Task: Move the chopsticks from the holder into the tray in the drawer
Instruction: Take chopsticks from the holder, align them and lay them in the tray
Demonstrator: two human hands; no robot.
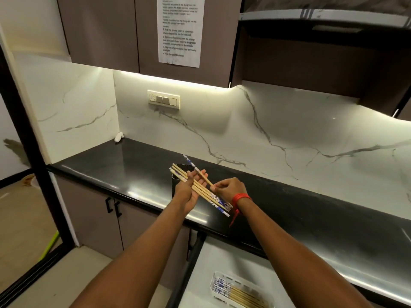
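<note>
A bundle of chopsticks (200, 190) is cradled on the left hand (188, 193) over the tabletop (133, 174); one chopstick (201, 173) is pinched by the right hand (229, 190) fingers; ends should be aligned before lowering into the tray (239, 292) in the open drawer (213, 258).

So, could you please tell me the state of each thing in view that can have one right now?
Drawer: pulled open.
Tray: in the drawer, already holding chopsticks.
Bundle of chopsticks: resting across the left hand, above the counter.
Single chopstick: pinched by the right hand.
Lower cupboard doors: closed.
Upper cupboard doors: closed.
</note>
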